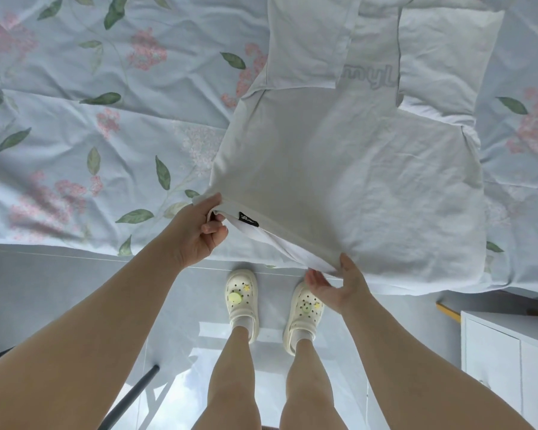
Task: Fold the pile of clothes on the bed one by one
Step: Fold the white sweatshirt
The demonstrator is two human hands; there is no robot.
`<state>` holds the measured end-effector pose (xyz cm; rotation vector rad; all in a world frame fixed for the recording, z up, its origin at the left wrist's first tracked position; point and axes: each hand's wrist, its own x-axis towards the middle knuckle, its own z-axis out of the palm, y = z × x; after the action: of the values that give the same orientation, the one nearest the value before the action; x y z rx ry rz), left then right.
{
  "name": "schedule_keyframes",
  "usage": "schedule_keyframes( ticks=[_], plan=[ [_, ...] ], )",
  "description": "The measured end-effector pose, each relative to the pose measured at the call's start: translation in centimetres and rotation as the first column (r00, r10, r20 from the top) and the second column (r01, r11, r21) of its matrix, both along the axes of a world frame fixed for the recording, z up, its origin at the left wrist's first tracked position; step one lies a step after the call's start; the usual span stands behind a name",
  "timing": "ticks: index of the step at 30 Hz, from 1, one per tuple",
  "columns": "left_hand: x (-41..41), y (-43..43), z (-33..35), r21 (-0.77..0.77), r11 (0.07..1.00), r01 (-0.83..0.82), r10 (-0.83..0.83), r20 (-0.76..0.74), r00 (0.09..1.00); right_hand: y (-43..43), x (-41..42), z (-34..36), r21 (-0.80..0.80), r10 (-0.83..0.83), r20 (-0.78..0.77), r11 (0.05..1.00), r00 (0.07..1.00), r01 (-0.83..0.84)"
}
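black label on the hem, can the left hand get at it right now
Probably yes: the left hand grips the shirt hem just beside the black label, and nothing lies between them.

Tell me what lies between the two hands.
In the head view, the hem of the white T-shirt, with a black label, spans from left hand to right hand.

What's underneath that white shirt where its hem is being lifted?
Under the lifted hem of the white shirt, gripped by the left hand, only its own white lower layer shows. The floral bedsheet surrounds it; whatever lies beneath the rest is covered.
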<state>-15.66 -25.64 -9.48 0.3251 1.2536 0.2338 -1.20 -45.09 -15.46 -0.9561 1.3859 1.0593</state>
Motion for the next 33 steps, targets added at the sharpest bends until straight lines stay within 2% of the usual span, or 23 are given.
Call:
schedule_keyframes(
  ticks=[2, 6, 9, 15, 21, 23, 26, 28, 31, 33],
  plan=[
    [-0.7, 0.0, -0.1, -0.014, 1.0, 0.02, -0.02, -0.023, 1.0, -0.1, 0.0, 0.0, 0.005, -0.067, -0.014, 0.998, 0.998, 0.067],
    [-2.1, -0.3, -0.7, -0.019, 0.996, 0.092, -0.093, -0.098, 0.991, -1.0, 0.0, 0.3, -0.058, 0.014, -0.028, 0.998, 0.999, -0.015],
    [-3.1, -0.5, -1.2, 0.001, 0.988, 0.157, -0.155, -0.129, 0.979, -1.6, 0.2, 0.6, -0.071, -0.07, 0.049, 0.995, 0.996, 0.073],
    [-4.1, -0.7, -1.5, -0.008, 0.989, 0.149, -0.148, -0.155, 0.977, -1.8, 0.3, 1.6, 0.131, -0.271, 0.225, 0.96, 0.936, 0.246],
    [-3.8, -0.5, -0.9, 0.004, 0.993, 0.12, -0.118, -0.148, 0.982, -1.8, 0.3, 2.1, 0.271, -0.178, 0.3, 0.958, 0.937, 0.095],
    [-3.8, -0.3, -0.9, 0.014, 0.992, 0.124, -0.121, -0.142, 0.982, -2.1, 0.6, 2.2, 0.266, -0.213, 0.28, 0.954, 0.936, 0.137],
    [-4.1, 0.0, -1.3, 0.034, 0.981, 0.193, -0.182, -0.209, 0.961, -3.5, 0.7, 2.0, 0.145, -0.231, 0.241, 0.969, 0.943, 0.2],
    [-4.4, -0.2, -2.0, 0.073, 0.923, 0.379, -0.327, -0.373, 0.868, -4.7, 0.6, 1.8, 0.057, -0.229, 0.227, 0.974, 0.947, 0.221],
    [-5.2, -0.8, -3.1, 0.052, 0.749, 0.661, -0.485, -0.637, 0.599, -6.1, 0.2, 1.6, -0.098, -0.161, 0.115, 0.98, 0.98, 0.173],
    [-6.0, -1.4, -3.8, 0.015, 0.637, 0.77, -0.524, -0.725, 0.447, -6.7, 0.1, 1.2, -0.281, -0.115, 0.003, 0.953, 0.993, 0.112]
  ],
)
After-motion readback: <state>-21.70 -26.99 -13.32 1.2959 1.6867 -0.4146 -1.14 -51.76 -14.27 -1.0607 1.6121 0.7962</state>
